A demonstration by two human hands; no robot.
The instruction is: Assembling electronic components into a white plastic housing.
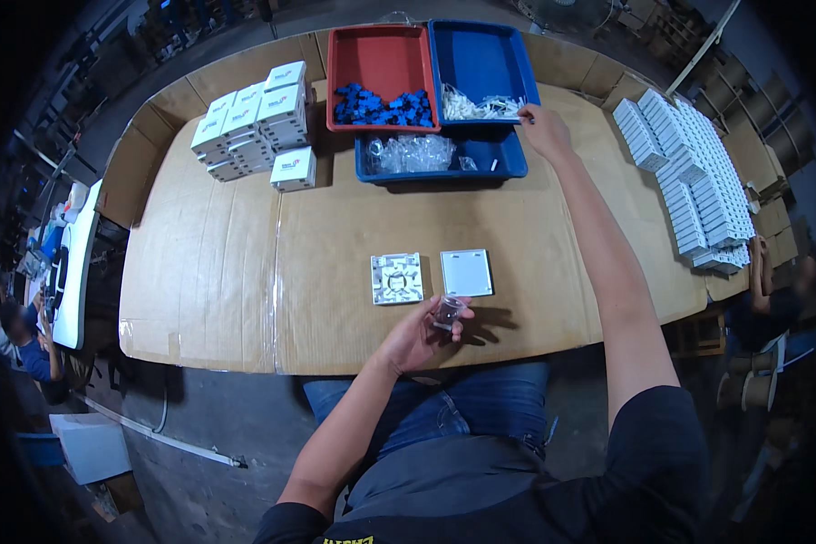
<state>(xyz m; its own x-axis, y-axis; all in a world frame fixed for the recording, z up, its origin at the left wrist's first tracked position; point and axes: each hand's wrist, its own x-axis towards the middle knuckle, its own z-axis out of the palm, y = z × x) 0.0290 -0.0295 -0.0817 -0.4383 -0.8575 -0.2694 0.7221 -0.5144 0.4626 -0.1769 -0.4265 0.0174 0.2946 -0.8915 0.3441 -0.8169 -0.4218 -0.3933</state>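
My left hand (419, 337) is near the table's front edge, its fingers curled round a small clear plastic bag (447, 311). Just beyond it lie two square white pieces: an open box-like housing (397, 278) with a round, detailed inside, and a flat white cover (467, 273) to its right. My right arm reaches far forward. My right hand (548, 134) is at the right front corner of the blue tray (483, 50), fingers pinched together beside small white parts (480, 105). What the fingertips hold, if anything, is too small to make out.
A red tray (378, 54) holds blue pieces (383, 106). In front, a lower blue tray (441, 172) holds clear plastic bags (412, 154). White boxes (245, 127) stand stacked at left; rows of white units (689, 172) fill the right. Cardboard walls edge the table. Other people work at both sides.
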